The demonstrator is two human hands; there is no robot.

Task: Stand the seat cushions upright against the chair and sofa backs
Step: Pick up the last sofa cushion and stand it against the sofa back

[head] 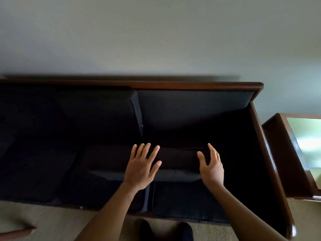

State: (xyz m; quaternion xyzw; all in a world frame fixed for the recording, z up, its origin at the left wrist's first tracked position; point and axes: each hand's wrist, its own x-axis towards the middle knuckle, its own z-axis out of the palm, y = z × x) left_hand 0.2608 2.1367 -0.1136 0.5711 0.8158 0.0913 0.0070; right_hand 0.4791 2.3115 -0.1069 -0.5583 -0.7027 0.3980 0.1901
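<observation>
A dark navy sofa with a brown wooden frame (199, 84) stands against a pale wall. One seat cushion (97, 115) is upright against the sofa back left of centre. On the right, a seat cushion (184, 200) lies flat below the bare back pad (192, 108). A smaller dark cushion (177, 164) lies across the seat between my hands. My left hand (140, 169) hovers over it, fingers spread, holding nothing. To its right, my right hand (212, 168) is open, palm turned inward.
A wooden side table (284, 153) with a glossy reflective top stands right of the sofa's arm. Beige carpet (57, 221) runs along the front. My dark shoes (165, 230) show at the bottom, and a brown object (15, 232) lies at the lower left.
</observation>
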